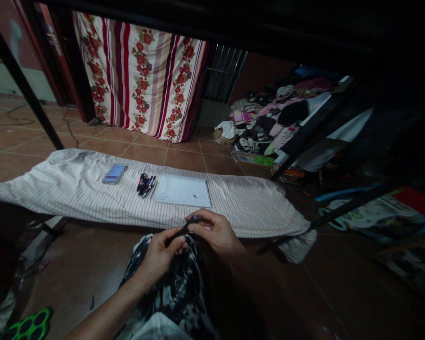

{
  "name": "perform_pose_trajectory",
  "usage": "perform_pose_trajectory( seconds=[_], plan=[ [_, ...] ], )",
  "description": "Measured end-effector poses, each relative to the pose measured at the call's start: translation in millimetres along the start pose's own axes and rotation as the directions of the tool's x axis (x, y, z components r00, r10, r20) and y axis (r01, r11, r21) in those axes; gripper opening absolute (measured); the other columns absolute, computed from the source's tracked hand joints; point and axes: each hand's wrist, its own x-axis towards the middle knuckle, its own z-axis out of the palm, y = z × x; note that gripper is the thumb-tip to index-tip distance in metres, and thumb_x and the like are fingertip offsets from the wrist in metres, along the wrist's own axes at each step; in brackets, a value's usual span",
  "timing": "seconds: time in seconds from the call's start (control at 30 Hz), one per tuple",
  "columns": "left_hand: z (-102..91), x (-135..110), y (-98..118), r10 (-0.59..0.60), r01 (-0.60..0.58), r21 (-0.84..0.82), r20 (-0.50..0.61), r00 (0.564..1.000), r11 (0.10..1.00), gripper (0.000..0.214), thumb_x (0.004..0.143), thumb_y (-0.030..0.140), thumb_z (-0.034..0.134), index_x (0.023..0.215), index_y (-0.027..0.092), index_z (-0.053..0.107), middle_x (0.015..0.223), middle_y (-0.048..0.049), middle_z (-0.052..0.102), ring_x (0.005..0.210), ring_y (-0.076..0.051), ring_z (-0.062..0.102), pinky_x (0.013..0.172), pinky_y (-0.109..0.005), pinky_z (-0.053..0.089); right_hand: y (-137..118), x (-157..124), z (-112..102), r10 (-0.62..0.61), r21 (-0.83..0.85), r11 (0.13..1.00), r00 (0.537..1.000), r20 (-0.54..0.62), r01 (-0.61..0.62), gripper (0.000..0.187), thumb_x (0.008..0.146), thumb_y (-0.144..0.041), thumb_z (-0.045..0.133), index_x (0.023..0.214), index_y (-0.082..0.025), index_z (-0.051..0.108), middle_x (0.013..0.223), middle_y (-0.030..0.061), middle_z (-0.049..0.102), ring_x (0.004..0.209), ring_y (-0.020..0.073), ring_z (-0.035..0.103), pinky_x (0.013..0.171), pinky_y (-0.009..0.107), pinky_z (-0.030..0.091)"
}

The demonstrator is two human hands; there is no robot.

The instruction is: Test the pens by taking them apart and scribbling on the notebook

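pen [181,231]: black | board cover [74,184]: pink-white stripes | curtain [141,75]: red floral stripes | trousers [177,288]: black-white print

Low padded board with striped cloth cover [92,189] lies crosswise on the tiled floor [184,158], ahead of the person's knees. On it, left to right: small flat phone [115,173], bundle of pens [146,185], spiral-bound notepad [183,191] just beside the pens. Both hands, left hand [160,255] and right hand [212,231], meet on a slim dark pen [182,230] at the board's near edge. Floral striped curtain [141,75] hangs behind. Heap of clothes [269,118] far right. Green plastic ring-shaped piece [28,326] on floor, near left.
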Motion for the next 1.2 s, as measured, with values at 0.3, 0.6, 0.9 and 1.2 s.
perform_pose_trajectory(
  seconds=[0.3, 0.6, 0.9, 1.2],
  plan=[
    [8.4, -1.4, -4.5, 0.074, -0.062, 0.096, -0.117, 0.990, 0.993, 0.027, 0.069, 0.031, 0.060, 0.088, 0.014, 0.070, 0.067, -0.0030, 0.068, 0.067, -0.018, 0.059, 0.068, -0.027, 0.046, 0.7, -4.4, 7.2, -0.118, -0.262, 0.961, 0.987, -0.107, 0.087, 0.017, 0.072, -0.032, 0.061, 0.076, -0.016, 0.061, 0.060, -0.0019, 0.054, 0.052, 0.0087, 0.047, 0.051, 0.021, 0.038],
    [6.2, -4.2, -1.5, -0.042, 0.042, -0.002, -0.031, 0.999, 0.999, 0.027, 0.069, 0.038, 0.062, 0.077, 0.012, 0.066, 0.054, 0.0020, 0.054, 0.048, -0.009, 0.040, 0.048, -0.021, 0.032, 12.2, -5.6, 17.5, -0.028, -0.012, 1.000, 0.995, -0.094, 0.028, 0.018, 0.072, -0.034, 0.060, 0.073, -0.017, 0.056, 0.058, -0.0041, 0.052, 0.049, 0.0073, 0.047, 0.046, 0.019, 0.036],
    [2.9, -2.4, -0.8, -0.111, 0.131, -0.191, 0.115, 0.987, 0.973, 0.032, 0.066, 0.043, 0.065, 0.067, 0.012, 0.060, 0.054, 0.0033, 0.049, 0.046, -0.006, 0.034, 0.047, -0.020, 0.023, 22.1, -0.8, 15.0, 0.105, 0.402, 0.909, 0.994, 0.035, -0.110, 0.039, 0.065, -0.036, 0.070, 0.098, -0.017, 0.066, 0.082, 0.0036, 0.067, 0.059, 0.0088, 0.056, 0.057, 0.023, 0.045],
    [6.2, 2.4, 0.3, -0.122, 0.124, -0.148, 0.017, 0.992, 0.981, 0.028, 0.065, 0.039, 0.066, 0.063, 0.012, 0.061, 0.051, 0.0034, 0.050, 0.045, -0.006, 0.033, 0.047, -0.021, 0.022, 22.3, 3.5, 21.9, 0.101, 0.434, 0.899, 0.993, -0.057, -0.067, 0.028, 0.065, -0.035, 0.070, 0.085, -0.016, 0.063, 0.075, 0.0022, 0.065, 0.059, 0.0092, 0.057, 0.058, 0.023, 0.047]
  ],
)
